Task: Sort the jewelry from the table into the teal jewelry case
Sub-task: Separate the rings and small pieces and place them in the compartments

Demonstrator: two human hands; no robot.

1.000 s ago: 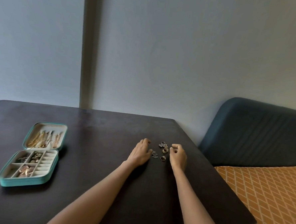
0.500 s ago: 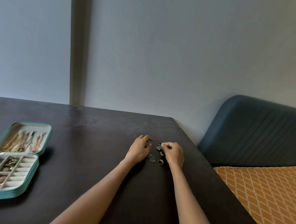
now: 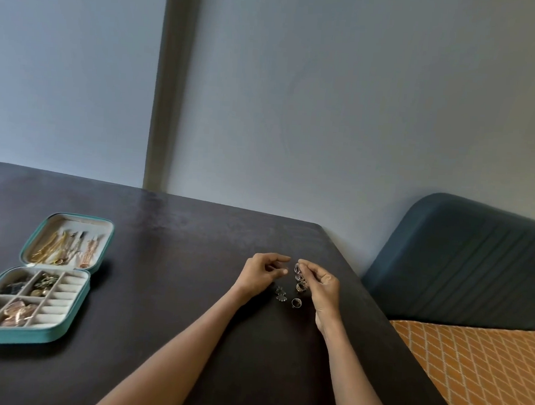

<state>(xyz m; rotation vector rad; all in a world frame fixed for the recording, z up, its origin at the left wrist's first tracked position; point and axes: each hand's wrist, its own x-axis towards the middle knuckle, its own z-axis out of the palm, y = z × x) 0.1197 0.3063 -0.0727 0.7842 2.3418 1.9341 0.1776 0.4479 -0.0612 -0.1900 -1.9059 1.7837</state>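
Observation:
A small pile of rings and earrings lies on the dark table near its right edge. My right hand pinches a silver ring just above the pile. My left hand hovers close to the left of it, fingers loosely curled and holding nothing. A pair of dark earrings and a single ring lie between my wrists. The teal jewelry case lies open at the far left, with chains in its lid and pieces in several compartments.
A dark blue padded headboard and an orange diamond-patterned cover sit just right of the table. A grey wall stands behind. The table's right edge runs close by my right forearm.
My right hand reached into the pile and lifted a ring off the table. My left hand rose from the tabletop. The view shifted, moving the case around at the left.

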